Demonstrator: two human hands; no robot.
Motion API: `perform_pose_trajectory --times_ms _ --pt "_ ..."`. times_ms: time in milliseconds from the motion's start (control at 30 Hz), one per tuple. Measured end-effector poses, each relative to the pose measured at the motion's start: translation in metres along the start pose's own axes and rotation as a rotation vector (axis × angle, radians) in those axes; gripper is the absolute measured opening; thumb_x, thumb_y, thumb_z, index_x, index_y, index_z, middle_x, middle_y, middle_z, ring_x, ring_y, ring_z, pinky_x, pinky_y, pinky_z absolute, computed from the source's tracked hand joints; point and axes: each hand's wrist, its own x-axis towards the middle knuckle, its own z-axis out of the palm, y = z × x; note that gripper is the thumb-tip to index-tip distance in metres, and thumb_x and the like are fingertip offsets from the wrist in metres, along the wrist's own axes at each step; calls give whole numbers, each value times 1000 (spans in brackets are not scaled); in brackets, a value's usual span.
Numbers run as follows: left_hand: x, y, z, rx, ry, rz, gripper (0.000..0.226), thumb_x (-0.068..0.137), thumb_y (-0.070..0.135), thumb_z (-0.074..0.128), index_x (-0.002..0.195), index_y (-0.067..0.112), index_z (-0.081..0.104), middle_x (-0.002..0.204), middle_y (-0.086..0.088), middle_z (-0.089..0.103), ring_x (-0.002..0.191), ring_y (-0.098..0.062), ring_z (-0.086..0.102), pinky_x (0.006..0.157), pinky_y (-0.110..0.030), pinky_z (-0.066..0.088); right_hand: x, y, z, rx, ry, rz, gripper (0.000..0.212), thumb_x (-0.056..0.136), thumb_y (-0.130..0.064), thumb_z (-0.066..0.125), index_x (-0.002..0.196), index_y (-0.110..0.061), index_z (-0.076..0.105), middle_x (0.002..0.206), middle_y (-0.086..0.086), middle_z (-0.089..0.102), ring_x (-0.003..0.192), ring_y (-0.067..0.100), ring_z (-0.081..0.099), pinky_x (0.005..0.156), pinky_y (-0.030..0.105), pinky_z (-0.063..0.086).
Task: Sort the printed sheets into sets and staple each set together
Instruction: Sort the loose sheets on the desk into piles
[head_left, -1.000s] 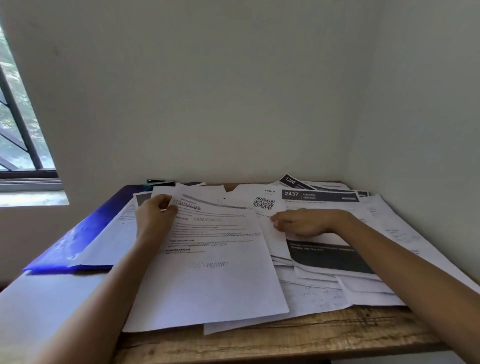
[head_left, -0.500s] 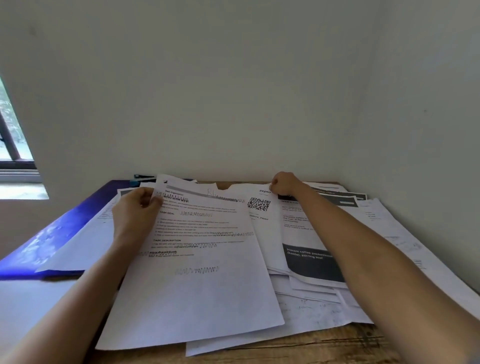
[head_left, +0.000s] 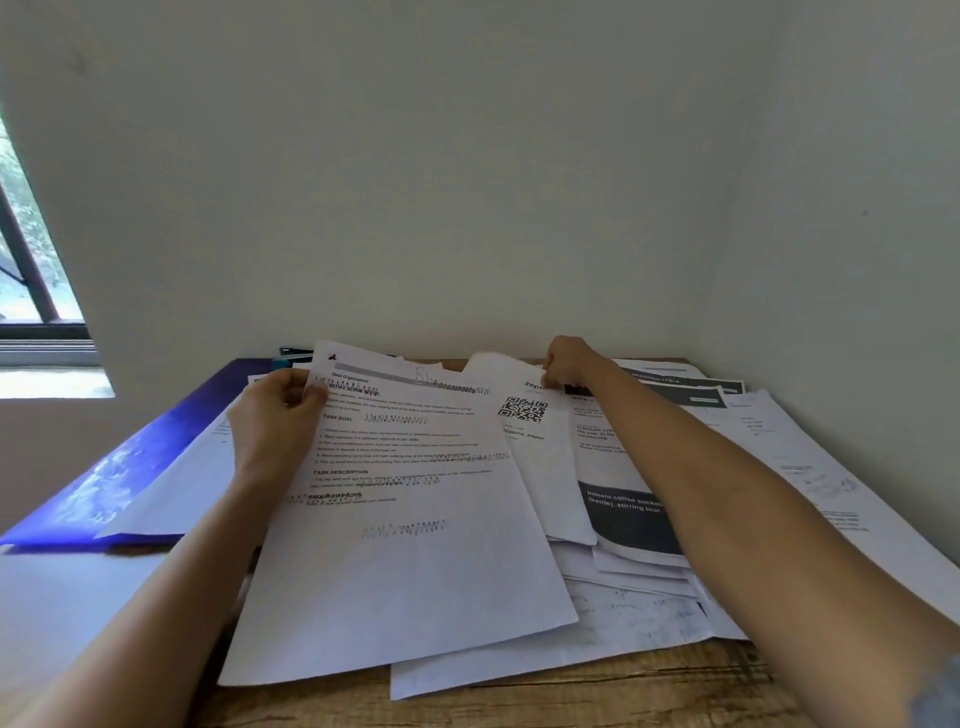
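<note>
Sorting under way: white text-printed sheet (head_left: 405, 509) pinched by left hand (head_left: 275, 415); QR-coded white sheet (head_left: 535, 441) gripped by right hand (head_left: 569, 364). Matching pages needed next.

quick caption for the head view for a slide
Left hand grips a printed sheet; right hand pinches the QR-code sheet.

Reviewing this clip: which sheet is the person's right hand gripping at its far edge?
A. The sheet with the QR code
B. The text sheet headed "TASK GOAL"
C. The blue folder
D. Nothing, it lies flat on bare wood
A. The right hand pinches the far top edge of the QR code sheet, while the left hand holds the TASK GOAL sheet.
</note>
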Motion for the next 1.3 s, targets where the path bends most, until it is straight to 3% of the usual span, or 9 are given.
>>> perform_pose_trajectory --times_ms 133,233,433,567,733,900,1100,1200,1300 --pt "2 0 -1 3 14 -13 12 93 21 60 100 18 69 87 2 68 75 -12 63 74 -27 49 2 -3 -8 144 186 -86 30 73 -12 76 61 -23 51 89 6 64 94 26 60 92 40 46" --pt "2 2 -3 -13 35 -17 14 93 24 61 101 17 71 87 2 68 78 -12 62 74 -23 44 -8 -13 -23 328 264 -183 13 77 -11 75 74 -14 63 85 3 62 84 17 56 73 18 44" --pt "2 9 -9 -144 56 -43 13 92 29 63 98 20 71 87 6 71 73 -2 61 73 -20 48 -38 -44 -43 559 59 -427 10 89 -15 67 81 -20 63 82 -6 63 79 9 57 71 17 41" --pt "-1 14 -12 -166 45 -28 7 93 24 61 93 21 67 77 15 66 58 13 57 53 0 38 -47 -66 -50 681 -26 -538 10 92 -12 62 84 -18 64 83 -5 62 77 7 55 78 18 43" --pt "1 11 -15 -208 78 -40 8 91 24 63 95 21 68 75 16 67 61 11 59 67 -9 48 -60 -93 -56 654 -144 -601 10 96 -17 57 97 -12 65 93 -4 63 87 8 57 83 19 44" --pt "-2 13 -14 -250 9 -30 13 91 21 66 102 17 61 75 12 66 53 12 60 47 -3 42 -67 -114 -47 566 -195 -597 21 97 -19 56 108 -4 65 103 2 64 98 14 57 96 30 43" --pt "-1 9 -18 -141 -71 -23 9 92 26 64 93 18 68 75 9 67 61 -4 63 56 -15 51 -77 -103 -45 711 -148 -542 23 99 -16 50 109 0 64 104 3 67 90 5 63 77 10 47" --pt "2 5 -18 -131 -44 -51 11 92 28 62 90 18 68 73 9 64 65 -6 59 65 -22 50 -72 -65 -42 495 148 -376 21 96 -19 55 104 -6 68 107 5 69 101 15 63 89 23 47" --pt "3 5 -15 -147 -63 -101 13 93 29 61 91 18 68 76 7 64 72 -13 61 72 -29 51 -72 -17 -22 0 62 -237 36 99 -30 46 108 0 63 114 14 64 107 27 58 82 31 41"
